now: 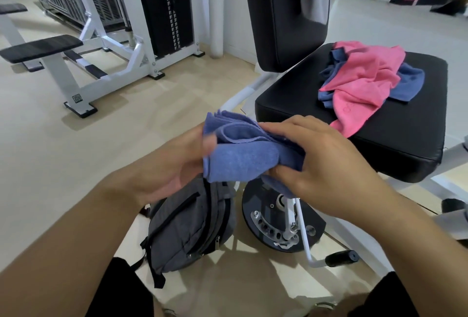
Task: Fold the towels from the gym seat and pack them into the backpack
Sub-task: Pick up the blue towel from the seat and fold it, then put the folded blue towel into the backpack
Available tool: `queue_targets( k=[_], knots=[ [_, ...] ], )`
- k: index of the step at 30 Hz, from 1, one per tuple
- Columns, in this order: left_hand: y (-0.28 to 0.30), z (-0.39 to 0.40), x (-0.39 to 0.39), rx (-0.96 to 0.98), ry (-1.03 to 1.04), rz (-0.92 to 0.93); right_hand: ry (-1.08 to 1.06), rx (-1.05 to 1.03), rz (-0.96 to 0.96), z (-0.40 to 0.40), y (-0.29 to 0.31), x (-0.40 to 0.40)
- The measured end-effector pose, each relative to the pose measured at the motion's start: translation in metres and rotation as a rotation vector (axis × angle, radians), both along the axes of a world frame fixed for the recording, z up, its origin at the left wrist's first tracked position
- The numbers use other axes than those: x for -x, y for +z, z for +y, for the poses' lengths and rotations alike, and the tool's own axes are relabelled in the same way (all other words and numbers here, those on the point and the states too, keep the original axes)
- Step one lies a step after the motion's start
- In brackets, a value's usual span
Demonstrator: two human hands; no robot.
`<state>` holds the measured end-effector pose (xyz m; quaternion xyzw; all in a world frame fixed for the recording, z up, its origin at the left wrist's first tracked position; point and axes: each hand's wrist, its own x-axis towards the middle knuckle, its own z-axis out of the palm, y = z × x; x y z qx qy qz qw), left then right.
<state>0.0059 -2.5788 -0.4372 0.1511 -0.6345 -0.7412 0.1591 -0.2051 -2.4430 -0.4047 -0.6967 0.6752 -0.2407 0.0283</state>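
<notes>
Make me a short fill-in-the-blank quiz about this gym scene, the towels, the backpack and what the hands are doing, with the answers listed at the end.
1. Both the left hand and the right hand hold a folded towel coloured ____.
2. The grey backpack stands on the ____.
3. On the black seat, the towel lying on top of the pile is ____.
4. The towel in the hands is held directly ____ the backpack.

Answers: blue; floor; pink; above
</notes>
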Motion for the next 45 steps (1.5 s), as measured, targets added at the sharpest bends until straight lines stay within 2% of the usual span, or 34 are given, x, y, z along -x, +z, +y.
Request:
queue_targets(
  k=[3, 5, 7, 8, 10, 13, 20, 26, 28, 31, 33, 36, 39, 45],
  knots=[
    [0.0, 0.005, -0.001, 0.423, -0.035, -0.127, -0.007, -0.041, -0.062, -0.001, 0.0, 0.0],
    [-0.002, 0.011, 0.005, 0.523, 0.131, -0.087, 0.003, -0.084, -0.099, 0.0, 0.0, 0.0],
    [-0.006, 0.008, 0.007, 0.463, 0.277, 0.011, 0.031, -0.153, -0.171, 0.001, 0.003, -0.002],
    [-0.01, 0.005, 0.006, 0.403, 0.288, 0.053, 0.048, -0.198, -0.206, 0.002, 0.004, -0.003],
    [-0.017, 0.0, 0.002, 0.301, 0.26, 0.089, 0.073, -0.295, -0.238, 0.004, 0.003, -0.007],
    [-0.025, 0.0, -0.005, 0.275, 0.189, 0.063, 0.108, -0.398, -0.271, 0.005, -0.007, -0.019],
    [-0.038, 0.006, -0.021, 0.248, 0.229, -0.098, 0.165, -0.584, -0.521, -0.005, -0.044, -0.061],
    [-0.066, -0.012, -0.043, 0.077, 0.164, -0.41, 0.131, -0.645, -0.445, -0.022, -0.085, -0.062],
    [-0.08, -0.019, -0.046, 0.154, 0.178, -0.528, 0.101, -0.687, -0.376, -0.026, -0.103, -0.065],
    [-0.1, -0.034, -0.048, 0.507, 0.221, -0.804, 0.012, -0.722, -0.284, -0.04, -0.125, -0.061],
    [-0.108, -0.044, -0.046, 0.61, 0.187, -0.905, -0.052, -0.725, -0.276, -0.052, -0.134, -0.055],
    [-0.114, -0.056, -0.031, 0.58, 0.195, -0.907, -0.115, -0.718, -0.281, -0.068, -0.143, -0.05],
    [-0.125, -0.065, -0.008, 0.523, 0.308, -0.913, -0.138, -0.734, -0.271, -0.078, -0.148, -0.048],
    [-0.15, -0.077, 0.016, 0.538, 0.424, -0.987, -0.031, -0.753, -0.195, -0.086, -0.145, -0.041]
  ],
)
